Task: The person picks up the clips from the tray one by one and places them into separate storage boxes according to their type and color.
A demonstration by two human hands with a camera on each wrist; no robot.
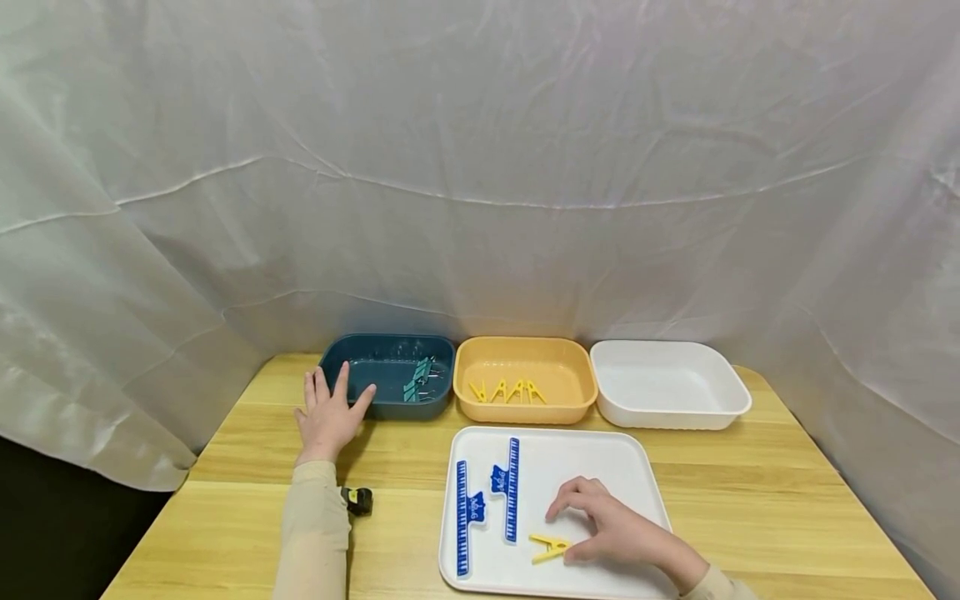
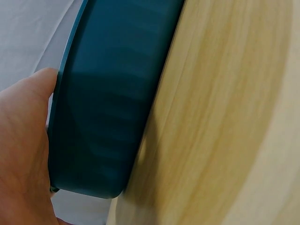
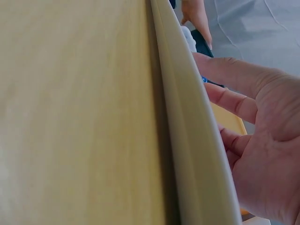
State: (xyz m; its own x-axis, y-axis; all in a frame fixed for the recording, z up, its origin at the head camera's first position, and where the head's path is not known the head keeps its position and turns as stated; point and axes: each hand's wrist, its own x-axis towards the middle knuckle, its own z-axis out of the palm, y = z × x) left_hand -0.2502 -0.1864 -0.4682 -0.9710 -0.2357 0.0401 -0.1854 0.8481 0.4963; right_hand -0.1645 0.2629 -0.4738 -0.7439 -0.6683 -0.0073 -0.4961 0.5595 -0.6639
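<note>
My left hand [image 1: 328, 423] rests with spread fingers on the left front rim of a dark teal bin [image 1: 386, 410]; in the left wrist view its thumb [image 2: 46, 80] lies along that rim. Several teal clips [image 1: 418, 380] with metal wire parts lie inside the bin. Over the white tray [image 1: 600, 446], my right hand [image 1: 611, 527] has its fingers apart and gently bent. A yellow clothespin [image 1: 550, 547] lies on the tray by the right thumb tip. Left of it are two long blue clips [image 1: 462, 518] with piano-key patterns and bear-shaped tabs.
A yellow bin [image 1: 525, 412] holding several yellow clothespins [image 1: 517, 390] stands beside the teal one, then a white bin [image 1: 675, 417]. A black tape measure [image 1: 358, 501] sits on the wooden table [image 1: 405, 533] near the left forearm. Grey-white curtain [image 1: 480, 250] hangs behind.
</note>
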